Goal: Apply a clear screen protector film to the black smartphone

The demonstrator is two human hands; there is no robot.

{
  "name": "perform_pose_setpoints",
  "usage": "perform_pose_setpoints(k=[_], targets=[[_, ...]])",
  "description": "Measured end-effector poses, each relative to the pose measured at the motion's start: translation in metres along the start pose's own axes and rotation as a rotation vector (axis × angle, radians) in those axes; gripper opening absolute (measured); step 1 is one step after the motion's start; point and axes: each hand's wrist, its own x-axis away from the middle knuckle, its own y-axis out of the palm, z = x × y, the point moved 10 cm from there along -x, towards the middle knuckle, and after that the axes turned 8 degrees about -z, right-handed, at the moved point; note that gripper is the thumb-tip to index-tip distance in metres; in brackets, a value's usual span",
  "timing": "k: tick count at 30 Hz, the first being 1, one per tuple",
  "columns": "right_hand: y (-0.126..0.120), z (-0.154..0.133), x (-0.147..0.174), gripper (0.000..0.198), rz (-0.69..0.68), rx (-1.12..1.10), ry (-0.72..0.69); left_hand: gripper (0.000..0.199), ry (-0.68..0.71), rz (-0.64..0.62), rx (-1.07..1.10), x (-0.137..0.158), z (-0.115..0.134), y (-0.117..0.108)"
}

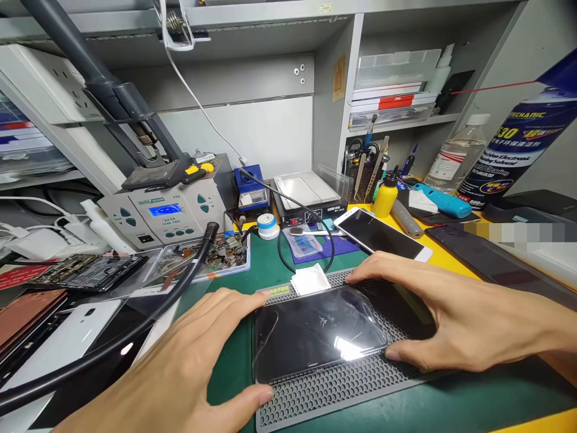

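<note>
A black glossy phone (311,337) lies flat on a grey honeycomb mat (315,385). A small light mark and a bright reflection show on its upper face, and clear film-like edges show at its ends. My left hand (193,355) is at the left end, thumb and fingers spread at the mat's edge beside the phone. Around the right end is my right hand (442,313), its fingers apart, with the thumb by the phone's near right corner and the fingertips on the mat's far side. A folded white wipe (311,280) rests on the mat's far edge.
A rework station (175,210) stands at the left, its black hose (180,288) curving across. Behind the mat are a heating plate (306,195) and a white phone (383,233). A yellow bottle (386,195) and a spray can (509,150) stand to the right.
</note>
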Motion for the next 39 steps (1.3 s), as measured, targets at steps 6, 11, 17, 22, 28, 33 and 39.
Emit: perform_pose_setpoints(k=[6, 11, 17, 22, 28, 33, 39], targets=[[-0.0017, 0.0009, -0.0001, 0.069, 0.026, -0.011, -0.005, 0.079, 0.006, -0.024, 0.060, -0.0011, -0.0007, 0.0019], [-0.0010, 0.0034, 0.0024, 0.073, 0.041, 0.002, -0.017, 0.077, 0.004, -0.021, 0.105, -0.0015, -0.0039, 0.0029], [0.0032, 0.0058, -0.0018, 0.076, -0.005, 0.005, -0.015, 0.076, 0.010, 0.000, 0.134, -0.0027, -0.0054, 0.0051], [0.0052, 0.0058, -0.0013, 0.078, -0.021, -0.017, -0.012, 0.078, 0.003, -0.029, 0.118, -0.0029, -0.0052, 0.0087], [0.0031, 0.0071, -0.0001, 0.078, 0.006, -0.054, -0.022, 0.078, -0.002, -0.003, 0.135, -0.0024, -0.0029, 0.0047], [0.0040, 0.0081, 0.0006, 0.080, 0.010, -0.040, -0.026, 0.079, -0.005, -0.016, 0.136, -0.0028, -0.0041, 0.0050], [0.0049, 0.0051, 0.0002, 0.078, 0.004, -0.011, -0.027, 0.080, -0.020, -0.050, 0.138, -0.0027, -0.0044, 0.0061]])
